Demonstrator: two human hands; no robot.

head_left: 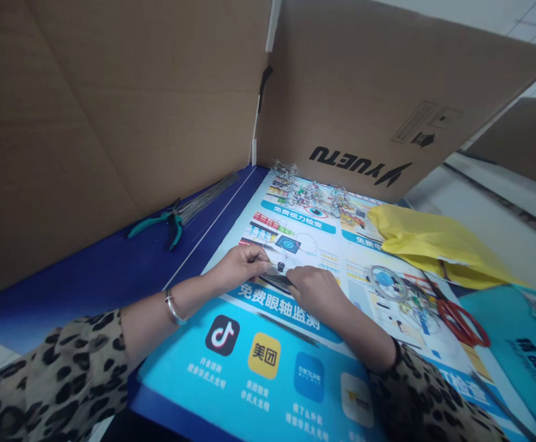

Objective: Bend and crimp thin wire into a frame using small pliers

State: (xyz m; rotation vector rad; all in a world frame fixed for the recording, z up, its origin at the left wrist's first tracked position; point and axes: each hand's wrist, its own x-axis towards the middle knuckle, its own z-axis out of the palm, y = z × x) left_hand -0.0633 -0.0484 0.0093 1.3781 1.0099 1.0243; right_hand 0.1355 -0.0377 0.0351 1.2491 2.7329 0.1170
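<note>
My left hand point(245, 267) is closed in a pinch above the printed poster sheet point(268, 307), thumb against the fingertips. Just right of it, my right hand point(316, 291) is also closed, its fingertips pointing toward the left hand. What the fingers hold is too thin and small to make out, and the dark print beneath blends with it. Left of the hands lie pliers with teal handles point(174, 226), beside a bundle of thin metal wires point(210, 197). Tangled wire pieces point(307, 193) sit at the sheet's far end.
Cardboard panels point(341, 92) stand along the left and back. To the right are a yellow bag point(428, 239), a clear ring-shaped coil point(387, 283), red-handled scissors point(463, 322) and a teal bag point(511, 344). A blue surface point(161, 264) lies under the sheet.
</note>
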